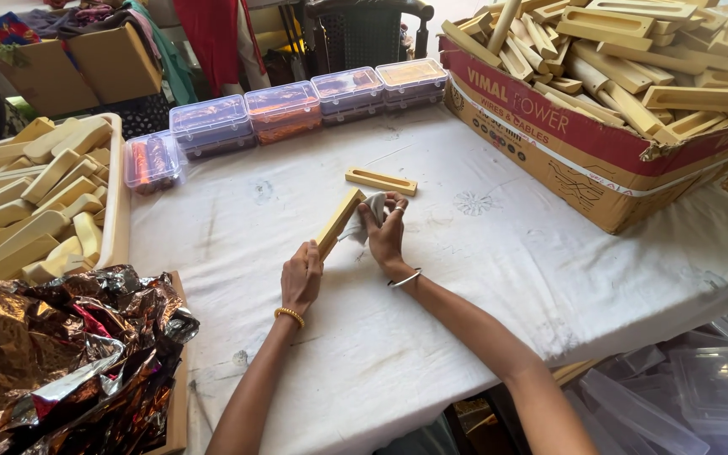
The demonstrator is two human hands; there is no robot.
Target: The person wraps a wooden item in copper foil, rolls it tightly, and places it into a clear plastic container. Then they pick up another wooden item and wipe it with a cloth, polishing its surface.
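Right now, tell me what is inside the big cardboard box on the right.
The cardboard box holds a heap of slotted pale wooden blocks rising above its rim. Lower layers and the bottom are covered.

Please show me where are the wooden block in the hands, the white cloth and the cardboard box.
wooden block (339, 221), head view, on its long side face
white cloth (370, 212), head view, on its bunched middle
cardboard box (549, 139), head view, on its front wall

cardboard box (549, 160) of wooden pieces, clear plastic boxes (284, 109), crumpled foil (61, 354), perhaps wrapping
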